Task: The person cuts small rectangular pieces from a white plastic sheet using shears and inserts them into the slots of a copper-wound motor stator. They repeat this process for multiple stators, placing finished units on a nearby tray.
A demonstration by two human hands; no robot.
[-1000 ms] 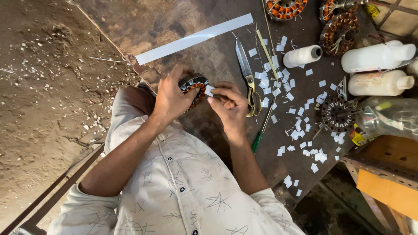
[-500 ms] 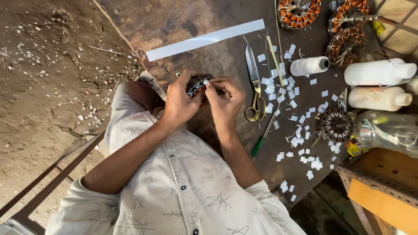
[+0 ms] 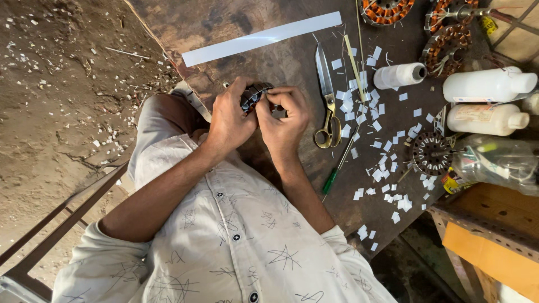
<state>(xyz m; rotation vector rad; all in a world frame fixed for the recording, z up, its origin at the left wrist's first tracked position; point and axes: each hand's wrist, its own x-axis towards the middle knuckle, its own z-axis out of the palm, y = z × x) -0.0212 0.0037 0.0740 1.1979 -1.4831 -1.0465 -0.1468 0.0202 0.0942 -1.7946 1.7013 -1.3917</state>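
Both my hands meet over the dark wooden table [image 3: 224, 22], holding a small dark metal stator ring [image 3: 254, 94] between them. My left hand [image 3: 229, 120] wraps around the ring's left side. The fingers of my right hand [image 3: 286, 119] are curled over its right edge, pressing at its slots. Most of the ring is hidden by my fingers. Gold-handled scissors [image 3: 325, 104] lie just right of my right hand.
A long white paper strip [image 3: 261, 39] lies beyond my hands. Small white paper pieces [image 3: 387, 143] are scattered around a bare stator [image 3: 431, 152], a green-handled screwdriver [image 3: 336, 174], a thread spool [image 3: 400, 74], two white bottles [image 3: 485, 84] and copper-wound stators [image 3: 449, 39]. Dirt floor lies to the left.
My hands have stayed on the ring and closed tighter around it. The small white piece seen at my right fingertips a second ago no longer shows.
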